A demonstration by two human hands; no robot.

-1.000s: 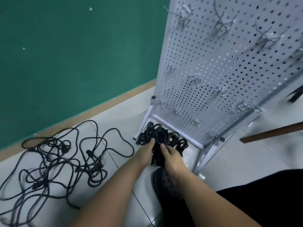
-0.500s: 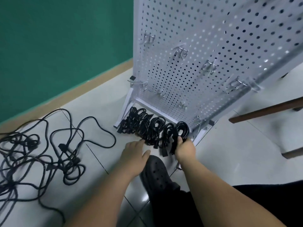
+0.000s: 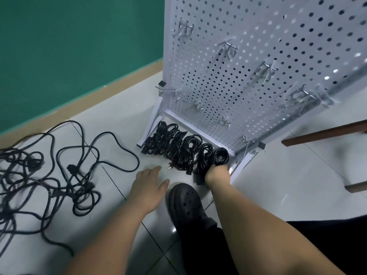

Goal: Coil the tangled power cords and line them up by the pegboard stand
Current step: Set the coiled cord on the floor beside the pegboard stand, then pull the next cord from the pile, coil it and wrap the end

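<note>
Several coiled black power cords [image 3: 183, 150] stand in a row on the floor along the foot of the white pegboard stand [image 3: 248, 76]. My right hand [image 3: 217, 174] grips the rightmost coil [image 3: 220, 156] at the row's right end, near the stand's right leg. My left hand [image 3: 148, 185] hovers open over the tile just in front of the row, holding nothing. A pile of tangled black cords [image 3: 45, 175] lies spread on the floor to the left.
My black perforated clog [image 3: 185, 203] stands between my forearms. A green wall with a tan baseboard [image 3: 79, 104] runs behind. Brown wooden furniture legs [image 3: 325, 133] are at the right. Metal hooks stick out of the pegboard.
My right hand carried a coil to the right end of the row and set it there. My left hand let go and drew back toward me, fingers now spread.
</note>
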